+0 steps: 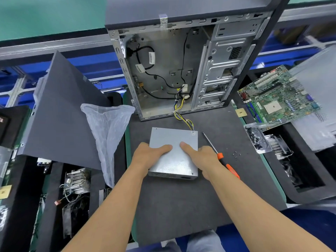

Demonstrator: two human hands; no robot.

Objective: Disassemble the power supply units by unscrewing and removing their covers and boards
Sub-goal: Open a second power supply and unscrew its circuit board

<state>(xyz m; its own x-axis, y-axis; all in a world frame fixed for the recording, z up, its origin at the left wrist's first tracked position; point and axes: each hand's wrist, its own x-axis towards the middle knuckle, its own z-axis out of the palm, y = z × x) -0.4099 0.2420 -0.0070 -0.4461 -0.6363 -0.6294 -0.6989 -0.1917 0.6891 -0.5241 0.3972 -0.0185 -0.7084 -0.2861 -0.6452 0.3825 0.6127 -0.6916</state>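
Both hands clasp the PSU (173,151) on the worktop (181,206): left hand (149,155) curled over its left edge, right hand (201,156) over its right. It looks like positioning before unscrewing; next needs the screwdriver (221,156), just right of the right grip. Bag (109,131) lies left; wires (183,115) tether it to the case (181,70) behind.

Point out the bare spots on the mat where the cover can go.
Free: the near mat between the forearms, below the power supply; also the strip between plastic bag and supply. Crowded: right side, with screwdriver, loose screws and screw bag.
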